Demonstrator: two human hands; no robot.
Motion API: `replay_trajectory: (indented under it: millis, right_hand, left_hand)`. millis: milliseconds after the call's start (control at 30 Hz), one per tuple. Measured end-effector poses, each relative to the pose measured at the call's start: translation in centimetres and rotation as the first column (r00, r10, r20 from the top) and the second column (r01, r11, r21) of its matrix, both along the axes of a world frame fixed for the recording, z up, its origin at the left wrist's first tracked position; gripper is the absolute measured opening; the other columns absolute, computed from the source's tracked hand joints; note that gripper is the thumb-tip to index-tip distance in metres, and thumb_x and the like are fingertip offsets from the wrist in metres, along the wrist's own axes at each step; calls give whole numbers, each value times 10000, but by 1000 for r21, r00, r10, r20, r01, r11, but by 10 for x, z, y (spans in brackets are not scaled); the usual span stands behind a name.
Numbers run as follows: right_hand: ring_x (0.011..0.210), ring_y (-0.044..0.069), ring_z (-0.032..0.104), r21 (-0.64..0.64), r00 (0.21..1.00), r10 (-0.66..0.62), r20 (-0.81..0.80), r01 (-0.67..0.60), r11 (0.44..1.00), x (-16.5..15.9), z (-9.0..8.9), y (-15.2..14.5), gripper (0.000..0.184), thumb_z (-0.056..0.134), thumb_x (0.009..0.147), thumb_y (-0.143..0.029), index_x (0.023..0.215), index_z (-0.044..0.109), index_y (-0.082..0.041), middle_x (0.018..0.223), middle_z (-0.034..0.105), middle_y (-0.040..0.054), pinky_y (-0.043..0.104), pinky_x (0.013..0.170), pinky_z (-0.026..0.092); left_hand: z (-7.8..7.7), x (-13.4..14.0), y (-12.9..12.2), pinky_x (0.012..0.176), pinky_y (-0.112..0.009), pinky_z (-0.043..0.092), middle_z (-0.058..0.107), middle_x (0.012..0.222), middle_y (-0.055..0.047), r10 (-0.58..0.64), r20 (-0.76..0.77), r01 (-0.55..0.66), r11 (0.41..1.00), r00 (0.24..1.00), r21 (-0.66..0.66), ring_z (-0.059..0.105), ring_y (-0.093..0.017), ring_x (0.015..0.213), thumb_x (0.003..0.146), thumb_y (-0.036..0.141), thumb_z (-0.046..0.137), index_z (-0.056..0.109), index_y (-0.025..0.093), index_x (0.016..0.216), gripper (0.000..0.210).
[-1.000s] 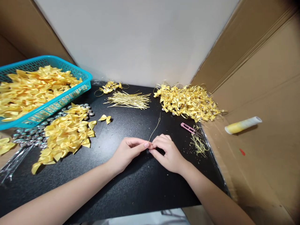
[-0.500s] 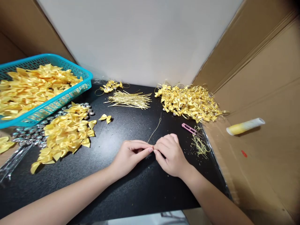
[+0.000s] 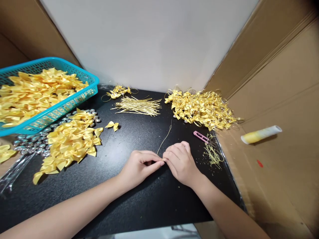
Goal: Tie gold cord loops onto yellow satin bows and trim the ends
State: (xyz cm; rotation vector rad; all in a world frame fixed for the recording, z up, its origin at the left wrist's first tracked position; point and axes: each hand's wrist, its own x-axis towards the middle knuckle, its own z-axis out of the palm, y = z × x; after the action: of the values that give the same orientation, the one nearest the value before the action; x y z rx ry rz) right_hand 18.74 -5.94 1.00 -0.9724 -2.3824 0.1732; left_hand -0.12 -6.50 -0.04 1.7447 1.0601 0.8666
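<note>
My left hand [image 3: 141,166] and my right hand [image 3: 181,163] meet fingertip to fingertip over the black table [image 3: 129,205]. Both are closed in a pinch on a thin gold cord [image 3: 164,136], whose free length runs up and away from the left fingertips. The end between my fingers is hidden. Beyond the hands lies a bundle of cut gold cords [image 3: 138,106]. A single yellow ribbon bow [image 3: 112,125] sits on the table to the left of it.
At left are a turquoise basket [image 3: 82,96] of yellow bows, a bow pile [image 3: 72,139] and silvery beads [image 3: 37,142]. Corded bows [image 3: 201,108] are heaped at back right, near pink thread snips [image 3: 200,136] and cord scraps [image 3: 213,155]. Cardboard walls [image 3: 274,83] flank the table.
My fingers have shifted slightly at the pinch, with the right fingers curling a little closer over the cord. Everything else on the table stays put.
</note>
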Motion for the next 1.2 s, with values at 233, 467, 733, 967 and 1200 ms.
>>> replay_trajectory:
  millis: [233,467,733,967,1200]
  right_hand:
    - [846,188,534,-311,945,-102,-312,-1,950,2,2,3,53,576,879,-211,928,594,-213,839,625,24,352,786,388]
    - [884,182,549,-467,937,-81,-341,-94,879,-4,1,3,85,665,812,-180,858,607,-221,880,626,20,346,818,428]
    - [863,176,556,-443,943,-75,-326,-82,893,-5,-2,4,135,679,825,-195,736,579,-216,823,639,3,351,815,400]
    - [848,175,559,-309,960,-33,-277,-57,949,-1,-2,3,131,645,865,-252,757,577,-222,826,640,3,353,804,366]
    - [830,186,564,-252,945,-108,-310,28,967,-3,-3,1,128,642,860,-245,761,563,-227,809,632,10,362,793,376]
  left_hand:
    - [4,0,-1,523,-215,409,693,649,-43,40,17,-39,997,999,-71,545,-117,545,827,270,622,712,139,702,202]
    - [3,-1,-1,588,-246,451,677,651,-55,74,102,-54,982,992,-180,578,-150,609,812,295,612,687,130,696,216]
    - [3,0,0,620,-259,459,674,671,-52,74,183,-24,965,980,-261,590,-156,639,806,274,606,669,139,685,192]
    - [2,1,3,685,-260,457,642,789,-50,91,241,-55,987,966,-151,583,-148,730,808,200,575,630,153,635,188]
    - [2,1,3,657,-254,433,578,815,-41,82,179,-65,993,980,-97,538,-140,724,803,182,538,585,162,616,193]
